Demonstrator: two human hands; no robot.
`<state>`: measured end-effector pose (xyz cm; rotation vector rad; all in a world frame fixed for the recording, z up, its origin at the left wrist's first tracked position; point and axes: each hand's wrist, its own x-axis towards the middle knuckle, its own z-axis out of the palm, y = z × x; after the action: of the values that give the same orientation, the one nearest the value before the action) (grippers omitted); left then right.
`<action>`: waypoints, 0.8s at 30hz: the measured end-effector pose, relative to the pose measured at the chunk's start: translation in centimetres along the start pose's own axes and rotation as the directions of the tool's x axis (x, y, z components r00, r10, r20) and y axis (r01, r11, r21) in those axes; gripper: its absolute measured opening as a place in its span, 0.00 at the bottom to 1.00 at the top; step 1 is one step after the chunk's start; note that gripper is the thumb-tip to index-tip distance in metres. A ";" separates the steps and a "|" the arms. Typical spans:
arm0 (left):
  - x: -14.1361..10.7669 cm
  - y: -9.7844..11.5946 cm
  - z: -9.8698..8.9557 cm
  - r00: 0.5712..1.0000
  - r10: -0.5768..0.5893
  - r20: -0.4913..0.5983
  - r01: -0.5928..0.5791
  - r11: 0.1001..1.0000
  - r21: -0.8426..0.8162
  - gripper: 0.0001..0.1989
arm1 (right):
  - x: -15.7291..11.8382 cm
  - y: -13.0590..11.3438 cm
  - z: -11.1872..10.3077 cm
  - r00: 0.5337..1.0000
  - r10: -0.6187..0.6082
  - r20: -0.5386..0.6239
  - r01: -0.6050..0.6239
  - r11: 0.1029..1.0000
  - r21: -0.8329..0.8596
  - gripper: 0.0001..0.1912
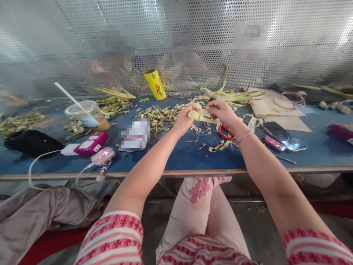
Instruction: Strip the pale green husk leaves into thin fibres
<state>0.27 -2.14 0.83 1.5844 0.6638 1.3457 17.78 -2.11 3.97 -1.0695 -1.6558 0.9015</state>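
My left hand is closed around a pale green plant piece, with the fingers wrapped round it above the table. Close on its right, the fingertips of my right hand are pinched together beside the same piece; what lies between them is too small to make out. A light green strip runs from the piece toward the right, under my right hand. Red-handled scissors lie just below my right wrist, their blades hidden. Shredded plant scraps are heaped on the table behind and left of my hands.
On the blue table stand a plastic cup with a straw and a yellow cardboard tube. A phone, brown paper, a magenta power strip and a black pouch lie about. A perforated metal panel rises behind. Another person's leg is at left.
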 end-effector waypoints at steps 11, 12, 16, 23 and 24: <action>0.1 0.2 -0.2 0.998 0.050 -0.042 -0.039 0.971 0.236 0.13 | -0.7 -1.6 -1.4 0.998 -0.024 0.066 0.002 0.947 0.321 0.10; 0.0 0.5 0.0 0.998 0.064 -0.016 -0.058 0.960 0.274 0.12 | -0.9 -1.9 -1.4 0.993 -0.042 0.112 0.003 0.944 0.330 0.11; -0.5 1.1 0.6 0.997 0.046 0.057 -0.064 0.920 0.387 0.04 | -1.7 -2.4 -1.0 0.956 -0.078 0.283 -0.016 0.948 0.317 0.14; -0.7 0.7 0.6 0.991 0.052 0.120 -0.090 0.937 0.337 0.08 | -2.2 -2.7 -1.0 0.909 -0.028 0.415 -0.132 0.927 0.351 0.18; -0.7 0.7 0.5 0.992 0.038 0.122 -0.075 0.947 0.312 0.09 | -2.2 -2.8 -1.2 0.904 -0.028 0.427 -0.145 0.918 0.368 0.18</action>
<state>0.50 -3.19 1.21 1.9344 0.7981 1.2216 18.61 -5.06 6.10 -0.6753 -1.6872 1.5213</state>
